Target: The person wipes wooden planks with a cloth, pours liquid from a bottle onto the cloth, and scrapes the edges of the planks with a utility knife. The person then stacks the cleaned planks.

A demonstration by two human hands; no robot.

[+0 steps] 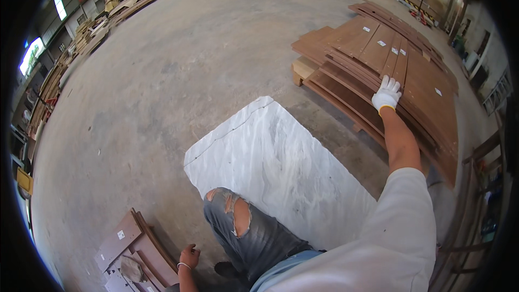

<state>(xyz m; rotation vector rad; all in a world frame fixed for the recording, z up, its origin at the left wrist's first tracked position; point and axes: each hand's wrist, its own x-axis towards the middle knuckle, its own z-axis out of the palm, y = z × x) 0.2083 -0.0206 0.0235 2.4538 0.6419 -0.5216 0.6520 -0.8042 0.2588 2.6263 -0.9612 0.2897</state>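
Observation:
My right hand (387, 93), in a white knitted glove with a yellow cuff, rests on the near edge of a tall stack of brown wooden panels (359, 38). Its fingers are stretched forward over the top boards, not wrapped round anything I can see. My left hand (189, 257) is bare, with a pale band at the wrist. It hangs low beside my leg, its fingers loosely bent and no object visible in them. Close to it lies a smaller pile of brown panels (157, 249). A grey-white marble-patterned slab (275, 151) lies between the two stacks, partly hidden by my knee.
A light wooden support (304, 70) shows under the big stack's left corner. On the small pile sits a crumpled greyish piece (131, 269). Timber stacks (89, 35) line the left wall. A dark frame rack (478, 194) stands at right. Concrete floor (162, 75) stretches ahead.

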